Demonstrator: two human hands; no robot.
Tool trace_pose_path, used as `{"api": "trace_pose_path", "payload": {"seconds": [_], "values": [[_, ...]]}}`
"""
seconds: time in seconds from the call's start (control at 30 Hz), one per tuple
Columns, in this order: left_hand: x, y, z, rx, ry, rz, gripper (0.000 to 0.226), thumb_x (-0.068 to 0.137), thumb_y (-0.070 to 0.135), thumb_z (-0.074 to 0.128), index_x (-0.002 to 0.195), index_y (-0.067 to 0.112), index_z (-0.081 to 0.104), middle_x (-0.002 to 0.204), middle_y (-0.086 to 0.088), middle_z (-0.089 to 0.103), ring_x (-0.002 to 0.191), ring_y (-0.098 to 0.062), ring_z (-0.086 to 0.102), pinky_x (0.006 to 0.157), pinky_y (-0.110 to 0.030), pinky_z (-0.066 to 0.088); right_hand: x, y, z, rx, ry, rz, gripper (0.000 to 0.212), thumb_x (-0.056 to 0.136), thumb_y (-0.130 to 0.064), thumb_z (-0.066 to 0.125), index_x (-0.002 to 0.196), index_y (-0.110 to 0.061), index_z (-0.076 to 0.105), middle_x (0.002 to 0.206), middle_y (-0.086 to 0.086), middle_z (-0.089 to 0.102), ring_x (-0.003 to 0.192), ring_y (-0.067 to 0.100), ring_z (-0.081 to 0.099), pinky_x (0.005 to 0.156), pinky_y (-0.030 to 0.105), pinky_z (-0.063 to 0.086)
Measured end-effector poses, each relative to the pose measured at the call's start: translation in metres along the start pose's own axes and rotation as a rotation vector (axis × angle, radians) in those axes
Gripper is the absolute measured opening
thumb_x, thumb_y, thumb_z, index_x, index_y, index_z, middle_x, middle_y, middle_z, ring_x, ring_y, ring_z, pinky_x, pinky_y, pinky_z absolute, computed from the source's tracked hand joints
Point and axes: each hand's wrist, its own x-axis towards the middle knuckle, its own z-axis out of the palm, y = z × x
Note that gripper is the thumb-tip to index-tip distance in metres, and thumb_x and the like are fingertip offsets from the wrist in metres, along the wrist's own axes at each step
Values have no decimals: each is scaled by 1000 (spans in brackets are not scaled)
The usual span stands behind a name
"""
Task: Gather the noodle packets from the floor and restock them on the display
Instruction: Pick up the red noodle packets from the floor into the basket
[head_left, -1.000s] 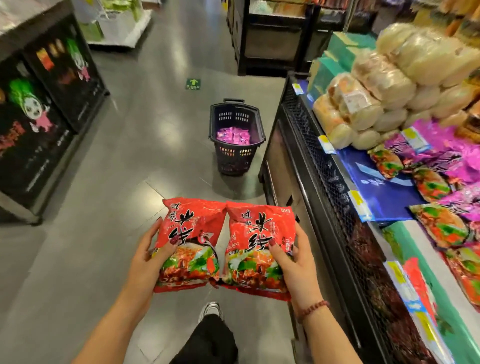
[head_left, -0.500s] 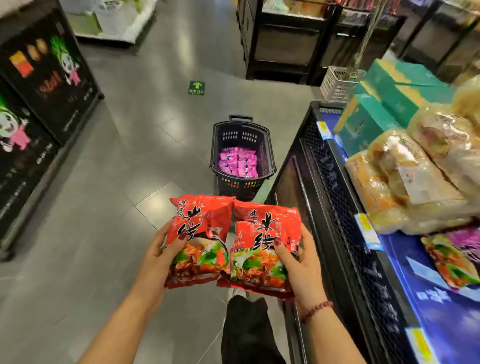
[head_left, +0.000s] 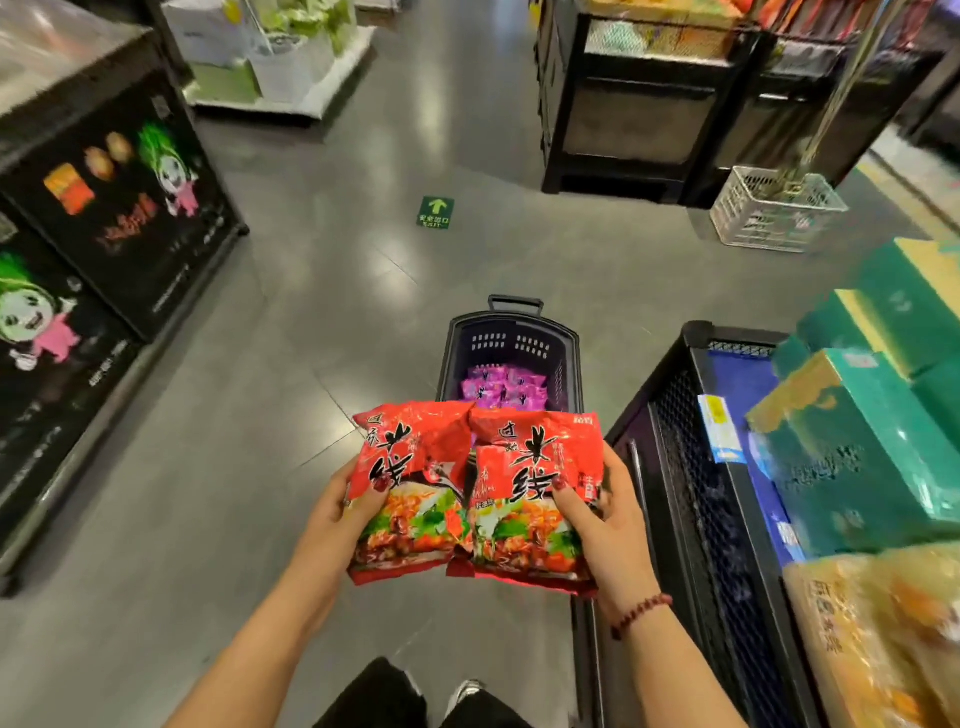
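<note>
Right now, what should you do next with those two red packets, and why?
Probably carry both rightward onto the display. The left hand grips the left red packet, the right hand grips the right red packet, and the display stands close on the right.

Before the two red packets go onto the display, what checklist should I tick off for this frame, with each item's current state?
1. Left hand grips left red packet: ok.
2. Right hand grips right red packet: ok.
3. Wrappers intact: cannot tell; both are creased.
4. Red-packet slot on the display in view: not ok; only green boxes and yellowish bags show.
5. Way ahead free: not ok; basket stands on the floor just ahead.
6. Basket emptied: not ok; purple packets lie in it.
</note>
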Motion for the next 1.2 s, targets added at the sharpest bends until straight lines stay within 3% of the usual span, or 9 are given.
{"api": "trace_pose_path", "payload": {"seconds": [0.1,0.2,0.37,0.57,0.67,0.77,0.93,1.07,1.2], "values": [[50,20,8,8,-51,-15,98,38,63,89,124,32,54,108,-1,73,94,-25,72,69,-31,59,49,-9,4,13,14,24,59,85,-17,71,130,-45,44,123,-2,62,106,19,66,86,49,56],[111,33,11,66,-65,-45,110,28,68,88,125,30,54,110,-2,72,96,-26,71,76,-37,58,96,-18,10,20,42,42,61,84,-19,70,133,-41,42,123,-1,62,107,19,66,87,50,55],[204,69,24,176,-136,-73,105,27,70,86,123,42,54,112,-1,70,96,-24,71,86,-43,56,173,-40,22,-10,107,68,47,85,-17,69,120,-42,50,116,-4,66,104,16,66,87,45,56],[304,96,53,194,-143,-92,76,47,51,85,118,44,58,116,-1,69,106,-26,67,91,-49,54,261,-62,27,-34,163,147,26,87,-19,68,112,-21,61,102,0,73,90,16,71,78,41,59],[347,102,75,159,-117,-94,59,62,30,84,115,38,60,113,-4,70,104,-28,67,87,-44,55,312,-68,25,-15,176,184,19,88,-17,67,107,-16,63,97,2,74,87,17,72,76,39,59],[388,98,97,150,-73,-82,52,80,8,75,125,29,57,115,-7,68,103,-27,67,82,-37,55,367,-62,18,0,165,209,11,88,-13,67,98,-17,64,90,3,73,81,17,72,72,37,58],[456,81,128,174,-3,-75,51,87,3,67,132,23,54,113,-2,70,94,-14,70,68,-19,55,455,-32,6,11,118,289,14,88,-12,67,98,-22,65,96,6,74,91,27,70,83,47,57],[514,43,146,219,26,-117,53,89,6,66,137,24,51,116,0,68,98,-13,68,74,-24,55,516,15,0,10,150,346,16,90,-9,65,98,-23,64,101,12,72,96,33,68,87,55,54],[573,-22,154,313,77,-140,56,88,6,68,139,21,52,123,-2,66,111,-20,64,92,-41,54,573,80,-2,-56,195,344,22,87,-7,67,95,-27,65,101,11,72,100,36,66,90,56,52]]}}
